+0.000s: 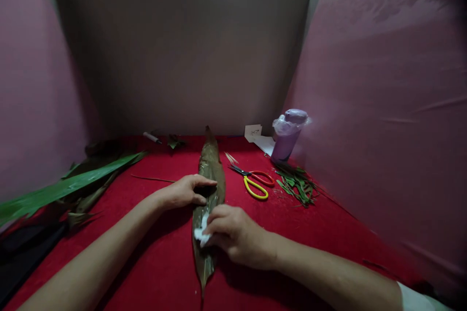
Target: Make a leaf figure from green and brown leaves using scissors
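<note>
A long brownish-green leaf lies lengthwise on the red table in front of me. My left hand rests on the leaf's left edge about halfway along, fingers laid flat and pressing it down. My right hand is closed around a small white wad, which it presses onto the nearer part of the leaf.
Scissors with yellow and orange handles lie right of the leaf, with green leaf trimmings and a purple bottle under a plastic bag beyond. More long leaves are piled at the left. A marker and paper sit at the back. Pink cloth walls enclose the sides.
</note>
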Demonstrator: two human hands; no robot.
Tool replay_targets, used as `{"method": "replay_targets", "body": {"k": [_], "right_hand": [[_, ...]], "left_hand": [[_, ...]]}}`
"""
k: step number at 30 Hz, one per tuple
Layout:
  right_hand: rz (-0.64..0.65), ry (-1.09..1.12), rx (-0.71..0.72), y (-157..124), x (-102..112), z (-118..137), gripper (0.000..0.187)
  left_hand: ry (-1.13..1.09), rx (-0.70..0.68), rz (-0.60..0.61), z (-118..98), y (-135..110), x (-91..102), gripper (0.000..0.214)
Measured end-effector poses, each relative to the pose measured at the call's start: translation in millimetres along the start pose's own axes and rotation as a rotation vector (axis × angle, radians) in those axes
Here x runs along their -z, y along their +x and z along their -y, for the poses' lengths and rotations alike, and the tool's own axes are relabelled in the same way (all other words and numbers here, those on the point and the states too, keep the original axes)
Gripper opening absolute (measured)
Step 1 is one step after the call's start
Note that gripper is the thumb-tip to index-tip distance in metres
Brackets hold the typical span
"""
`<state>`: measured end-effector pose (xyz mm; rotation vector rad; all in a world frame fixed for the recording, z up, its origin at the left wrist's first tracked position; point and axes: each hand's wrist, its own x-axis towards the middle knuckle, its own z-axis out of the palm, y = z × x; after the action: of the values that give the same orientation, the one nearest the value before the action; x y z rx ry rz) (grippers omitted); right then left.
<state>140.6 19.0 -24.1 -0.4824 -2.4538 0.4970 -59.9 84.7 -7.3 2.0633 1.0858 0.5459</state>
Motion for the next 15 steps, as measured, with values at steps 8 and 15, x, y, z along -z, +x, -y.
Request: {"method": "replay_targets", "body": {"k": [8, 15], "right_hand": [[-0.021, -0.178, -0.024, 4, 16, -38, 0.014], [0.078, 0.059, 0.013, -12, 30, -8, 0.011]], "left_hand": [[0.056, 0.025, 0.067, -7, -4, 1.9, 0.066], [0.068, 0.012, 0.086, -11, -6, 0.4, 0.066]]}}
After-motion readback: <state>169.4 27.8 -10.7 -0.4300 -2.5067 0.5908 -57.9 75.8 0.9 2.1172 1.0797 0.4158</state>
